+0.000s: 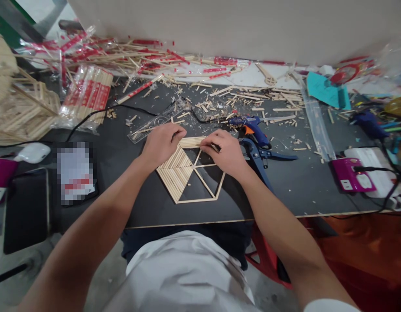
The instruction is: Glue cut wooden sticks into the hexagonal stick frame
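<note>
A hexagonal frame of thin wooden sticks (pixel 176 182) lies flat on the dark table. Its two left sections are filled with close rows of sticks, its far section holds several sticks, and the sections on the right show bare spokes. Over the far left corner of the frame is my left hand (pixel 163 142), thumb and fingers pinched together. My right hand (pixel 225 152) pinches at the other end of the far row, touching the sticks. Whatever sits between the fingertips of either hand is too small to make out.
Right of the frame lie blue cutters (pixel 259 158) and a blue glue gun (pixel 254 128). Stick offcuts (pixel 216 104) litter the back. Bundled sticks (pixel 89 93), a phone (pixel 26 210) and stacked wooden pieces (pixel 31 102) are left. A purple power socket (pixel 351 175) stands right.
</note>
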Demonstrator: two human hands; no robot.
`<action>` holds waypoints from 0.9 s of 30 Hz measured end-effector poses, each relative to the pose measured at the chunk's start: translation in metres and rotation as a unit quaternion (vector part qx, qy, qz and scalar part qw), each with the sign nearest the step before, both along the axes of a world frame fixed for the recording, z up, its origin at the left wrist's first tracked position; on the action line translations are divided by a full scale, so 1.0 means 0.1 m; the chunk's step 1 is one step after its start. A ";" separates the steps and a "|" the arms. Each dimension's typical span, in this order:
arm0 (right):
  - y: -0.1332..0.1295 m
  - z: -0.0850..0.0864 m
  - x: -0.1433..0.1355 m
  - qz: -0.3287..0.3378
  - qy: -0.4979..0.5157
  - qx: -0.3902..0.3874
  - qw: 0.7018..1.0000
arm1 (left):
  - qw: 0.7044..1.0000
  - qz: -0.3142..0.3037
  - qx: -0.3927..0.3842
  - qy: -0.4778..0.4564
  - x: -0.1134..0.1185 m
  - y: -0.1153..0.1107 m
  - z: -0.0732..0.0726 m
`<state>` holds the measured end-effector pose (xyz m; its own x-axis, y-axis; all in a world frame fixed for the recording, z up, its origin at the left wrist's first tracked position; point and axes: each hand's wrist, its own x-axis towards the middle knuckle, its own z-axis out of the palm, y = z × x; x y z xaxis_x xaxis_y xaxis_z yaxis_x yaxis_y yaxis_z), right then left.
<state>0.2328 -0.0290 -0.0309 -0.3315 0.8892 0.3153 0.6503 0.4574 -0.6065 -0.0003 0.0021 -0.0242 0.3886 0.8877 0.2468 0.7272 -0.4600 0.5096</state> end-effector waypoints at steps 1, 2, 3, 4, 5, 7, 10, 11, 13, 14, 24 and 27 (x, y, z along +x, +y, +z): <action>0.01 -0.01 0.00 0.003 -0.004 0.008 1.000 | 1.000 -0.003 -0.003 0.004 0.00 0.00 0.00; 0.01 -0.02 0.00 0.006 -0.009 0.015 1.000 | 1.000 -0.005 -0.006 0.007 0.01 0.00 0.00; 0.01 -0.02 0.00 0.008 -0.015 0.021 1.000 | 1.000 -0.006 -0.009 0.009 0.01 0.00 -0.01; 0.02 -0.03 0.01 0.010 -0.020 0.026 0.999 | 1.000 -0.006 -0.012 0.010 0.01 0.00 -0.01; 0.02 -0.03 0.01 0.012 -0.024 0.032 0.999 | 1.000 -0.004 -0.016 0.011 0.01 0.00 -0.01; 0.02 -0.03 0.01 0.013 -0.032 0.045 0.998 | 1.000 0.001 -0.025 0.009 0.01 0.01 -0.01; 0.01 -0.02 0.00 0.010 -0.044 0.055 0.998 | 0.999 0.003 -0.039 0.005 0.01 0.02 0.00; 0.01 -0.02 0.00 0.010 -0.046 0.053 0.997 | 0.999 0.003 -0.042 0.003 0.01 0.02 0.01; 0.01 -0.02 0.00 0.009 -0.045 0.045 0.998 | 0.999 0.003 -0.045 0.002 0.02 0.02 0.01; 0.01 -0.02 -0.01 0.009 -0.039 0.041 0.998 | 0.999 0.003 -0.045 0.002 0.02 0.02 0.01; 0.02 -0.02 -0.01 -0.008 0.001 0.020 1.000 | 0.999 0.010 -0.035 0.001 0.05 0.03 -0.06; 0.03 -0.03 -0.02 -0.014 -0.001 0.013 1.000 | 1.000 0.003 -0.025 -0.005 0.05 0.03 -0.08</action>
<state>0.2305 -0.0264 -0.0336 -0.3073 0.8895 0.3381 0.6647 0.4549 -0.5926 0.0050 0.0056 -0.0321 0.3810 0.9013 0.2064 0.7252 -0.4297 0.5380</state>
